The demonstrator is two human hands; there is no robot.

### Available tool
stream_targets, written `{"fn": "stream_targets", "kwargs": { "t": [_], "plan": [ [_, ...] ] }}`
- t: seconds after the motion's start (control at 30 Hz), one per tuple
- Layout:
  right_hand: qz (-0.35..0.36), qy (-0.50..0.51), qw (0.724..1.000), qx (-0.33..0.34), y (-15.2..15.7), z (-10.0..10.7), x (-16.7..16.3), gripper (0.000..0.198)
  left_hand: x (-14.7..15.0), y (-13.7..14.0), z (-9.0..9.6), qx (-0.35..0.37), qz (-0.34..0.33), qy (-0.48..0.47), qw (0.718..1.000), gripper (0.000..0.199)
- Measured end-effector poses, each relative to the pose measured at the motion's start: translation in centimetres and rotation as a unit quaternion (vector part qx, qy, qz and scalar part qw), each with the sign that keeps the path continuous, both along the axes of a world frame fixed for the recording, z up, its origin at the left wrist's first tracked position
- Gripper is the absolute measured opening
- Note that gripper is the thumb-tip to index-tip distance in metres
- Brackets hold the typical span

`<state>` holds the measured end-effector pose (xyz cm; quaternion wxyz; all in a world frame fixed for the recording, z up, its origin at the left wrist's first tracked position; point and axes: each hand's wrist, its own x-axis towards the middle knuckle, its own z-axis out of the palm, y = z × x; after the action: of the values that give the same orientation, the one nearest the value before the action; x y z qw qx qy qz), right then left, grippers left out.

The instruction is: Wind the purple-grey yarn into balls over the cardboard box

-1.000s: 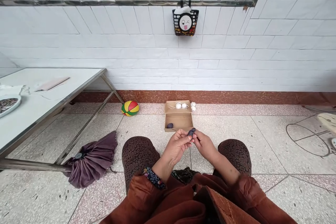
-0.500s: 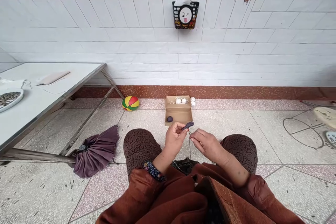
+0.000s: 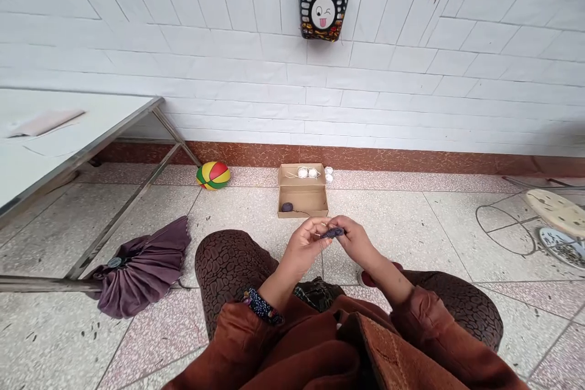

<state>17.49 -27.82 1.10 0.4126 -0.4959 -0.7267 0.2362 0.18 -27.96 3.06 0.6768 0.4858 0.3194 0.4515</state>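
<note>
Above the floor between my knees, my left hand [image 3: 301, 245] pinches a small dark purple piece of yarn work [image 3: 332, 233], looking knitted or crocheted. My right hand [image 3: 357, 240] meets it from the other side, its closed fingers gripping the right end. Any thin tool among the fingers is too small to make out. Just beyond the hands lies an open cardboard box [image 3: 303, 214]. It contains a dark purple ball of yarn [image 3: 287, 207], with a strand trailing toward my hands. White yarn balls [image 3: 308, 173] rest in its raised lid part, and more white balls [image 3: 329, 174] sit beside it.
A white table [image 3: 77, 158] with metal legs is at left, a folded cloth [image 3: 48, 122] on top. A purple umbrella [image 3: 141, 274] and a colourful ball [image 3: 213, 176] lie on the floor. At right are a stool [image 3: 555, 210] and a plate [image 3: 562, 247]. A black basket [image 3: 323, 12] hangs on the wall.
My right hand has come up and left against the yarn piece, which has dropped slightly. My right knee has swung outward, showing a shoe. The whole view has shifted.
</note>
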Motion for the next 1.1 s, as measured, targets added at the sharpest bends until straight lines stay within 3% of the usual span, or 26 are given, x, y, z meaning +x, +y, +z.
{"fn": "stream_targets", "kwargs": {
  "t": [0.17, 0.4, 0.57, 0.7, 0.8, 0.97, 1.1],
  "plan": [
    [-0.019, -0.016, 0.999, -0.039, -3.6, -1.7, 0.1, 0.019, 1.0, 0.7, -0.5, -0.114, 0.039, -0.085, 0.989, 0.032],
    [0.087, -0.162, 0.983, 0.029, -5.5, 0.9, 0.9, 0.019, 2.0, 0.1, -1.2, -0.189, 0.023, -0.104, 0.976, 0.031],
    [0.079, -0.225, 0.969, 0.065, -5.4, 3.9, 1.2, 0.020, 2.1, -0.5, -0.6, -0.113, 0.006, -0.044, 0.993, 0.023],
    [-0.017, -0.168, 0.984, 0.062, -3.1, 5.1, 2.1, 0.019, 1.8, -0.7, 0.1, -0.035, 0.028, 0.028, 0.999, 0.017],
    [-0.077, -0.095, 0.992, 0.036, -1.2, 3.8, 2.4, 0.018, 1.6, -0.7, 0.0, -0.071, 0.026, 0.000, 0.997, 0.018],
    [-0.071, -0.019, 0.997, -0.008, -1.6, -0.2, 0.9, 0.019, 1.3, -0.6, -0.7, -0.229, -0.020, -0.098, 0.968, 0.029],
    [-0.033, -0.053, 0.998, -0.006, -3.9, -1.1, -0.2, 0.018, 1.3, -0.3, -1.1, -0.209, 0.038, -0.109, 0.971, 0.031]
  ]
}}
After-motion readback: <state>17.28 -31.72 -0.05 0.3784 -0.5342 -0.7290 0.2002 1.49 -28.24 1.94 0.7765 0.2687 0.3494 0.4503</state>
